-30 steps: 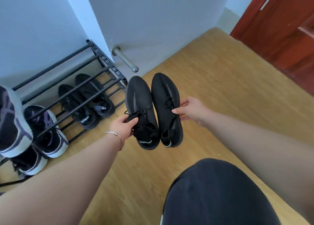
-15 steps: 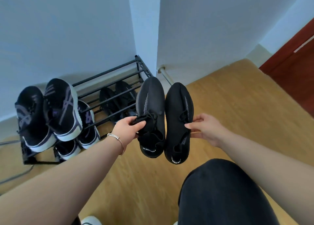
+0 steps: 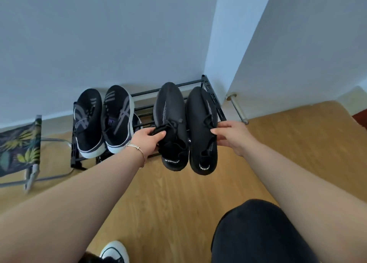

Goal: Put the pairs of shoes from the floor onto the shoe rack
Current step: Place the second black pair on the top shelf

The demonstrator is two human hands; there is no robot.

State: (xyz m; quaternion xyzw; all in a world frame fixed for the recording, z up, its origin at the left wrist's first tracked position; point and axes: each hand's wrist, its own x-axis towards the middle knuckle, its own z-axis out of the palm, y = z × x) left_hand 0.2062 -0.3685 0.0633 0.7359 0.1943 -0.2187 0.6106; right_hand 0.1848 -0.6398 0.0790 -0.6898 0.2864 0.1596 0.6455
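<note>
A: Status of the black pair (image 3: 184, 127)?

B: It is being held over the right half of the rack (image 3: 213, 95), toes pointed at 12 o'clock, heels overhanging the front rail. Whether the soles are resting on the bars cannot be told. The left hand (image 3: 148, 138) is being kept pinched on the tongue of the left shoe (image 3: 170, 123); the right hand (image 3: 231, 136) is being kept pinched on the side of the right shoe (image 3: 201, 129).

A: Progress?

B: A striped pair (image 3: 103, 119) is already being stored on the top tier, at 9 o'clock from the held pair. Dark shoes are partly being glimpsed on the tier below. One white-toed shoe (image 3: 114, 250) is being seen at 6 o'clock; whether it is worn or waiting cannot be told. Judged: late in the task, release pending.

A: Markings?

B: White lettering is being noted on both heel tabs; it is too blurred to be read.
</note>
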